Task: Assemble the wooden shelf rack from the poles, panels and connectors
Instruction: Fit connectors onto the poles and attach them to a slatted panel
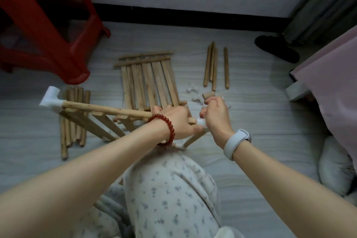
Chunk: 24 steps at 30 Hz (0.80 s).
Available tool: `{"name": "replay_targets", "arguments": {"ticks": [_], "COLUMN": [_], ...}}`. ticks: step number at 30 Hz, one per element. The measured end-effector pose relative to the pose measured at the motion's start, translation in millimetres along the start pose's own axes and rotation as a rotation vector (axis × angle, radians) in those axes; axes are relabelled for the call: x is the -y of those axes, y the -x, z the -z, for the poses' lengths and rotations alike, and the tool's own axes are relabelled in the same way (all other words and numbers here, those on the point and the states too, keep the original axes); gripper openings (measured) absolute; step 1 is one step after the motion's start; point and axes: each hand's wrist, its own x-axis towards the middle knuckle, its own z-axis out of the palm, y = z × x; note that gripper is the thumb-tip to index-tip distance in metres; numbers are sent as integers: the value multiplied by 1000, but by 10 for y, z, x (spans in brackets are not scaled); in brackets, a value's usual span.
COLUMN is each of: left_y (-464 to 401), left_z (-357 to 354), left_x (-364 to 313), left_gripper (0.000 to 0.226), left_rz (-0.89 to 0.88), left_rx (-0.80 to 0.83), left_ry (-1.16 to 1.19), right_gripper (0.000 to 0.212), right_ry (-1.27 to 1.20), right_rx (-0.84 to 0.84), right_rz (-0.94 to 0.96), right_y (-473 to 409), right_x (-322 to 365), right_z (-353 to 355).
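While my left hand grips the panel rail steady, my right hand presses a connector on.
The right hand also holds a pole; the knee props the panel.

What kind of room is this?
Probably a bedroom at home: the work is done on the floor, beside a pink-sheeted bed, a grey curtain and a red plastic stool.

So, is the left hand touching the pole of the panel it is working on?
Touching. The head view shows the left hand with fingers curled round the pole near its right end, no gap visible between them.
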Motion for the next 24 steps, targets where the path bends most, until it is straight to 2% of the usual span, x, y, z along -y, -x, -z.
{"name": "replay_targets", "arguments": {"ticks": [3, 5, 8, 12, 18, 24], "left_y": [69, 103, 93, -51, -165, -297], "left_z": [78, 56, -39, -85, -119, 64], "left_x": [108, 171, 225, 290, 286, 299], "left_gripper": [20, 16, 26, 44, 47, 46], "left_rz": [-149, -174, -256, -284, -301, -321], "left_rx": [32, -56, -268, -349, -534, -453], "left_ry": [-77, -119, -226, -346, -468, -534], "right_gripper": [26, 24, 18, 32, 45, 47], "right_ry": [7, 26, 45, 7, 181, 318], "right_rx": [-28, -36, -29, -21, -48, 46], "right_rz": [51, 54, 2, -75, 63, 142], "right_y": [54, 65, 53, 119, 77, -110], "right_x": [-29, 2, 68, 35, 79, 174], "right_z": [-14, -18, 3, 39, -5, 56]}}
